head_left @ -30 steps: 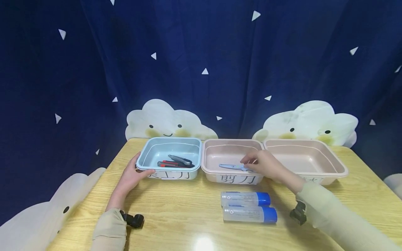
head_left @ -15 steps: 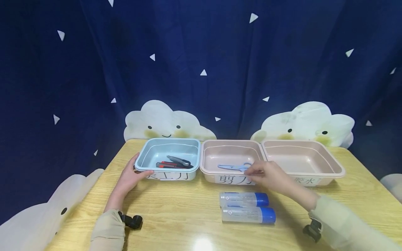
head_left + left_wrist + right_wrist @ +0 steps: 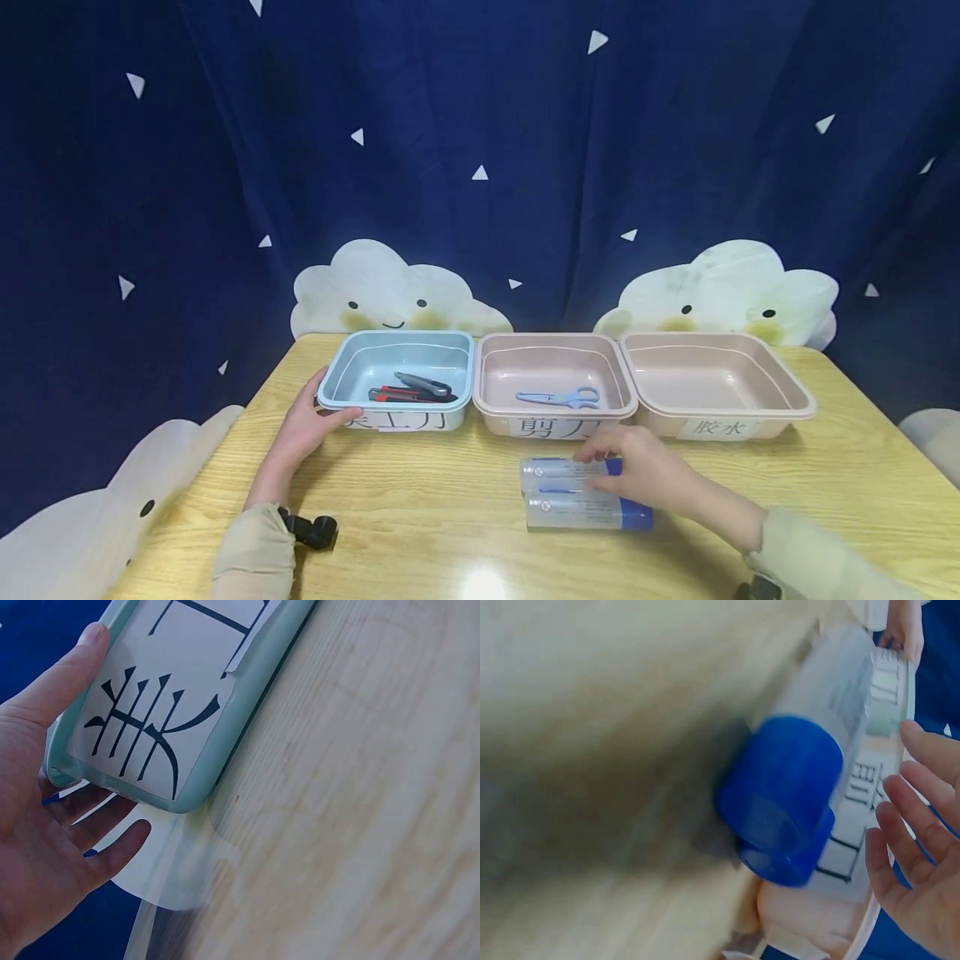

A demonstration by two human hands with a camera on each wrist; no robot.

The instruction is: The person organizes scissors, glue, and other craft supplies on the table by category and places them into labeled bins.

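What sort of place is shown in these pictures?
Probably an indoor craft corner: a wooden table with scissors in a labelled box, and a dark blue curtain behind.

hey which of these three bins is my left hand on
The light blue bin, at the row's left end; your left hand holds its near left corner. The middle bin and right bin are pink.

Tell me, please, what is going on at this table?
A person's left hand holds a corner of the blue bin, where craft knives lie. Their right hand is close to two blue-capped bottles lying on the table, gripping neither. Blue scissors lie in the middle pink bin.
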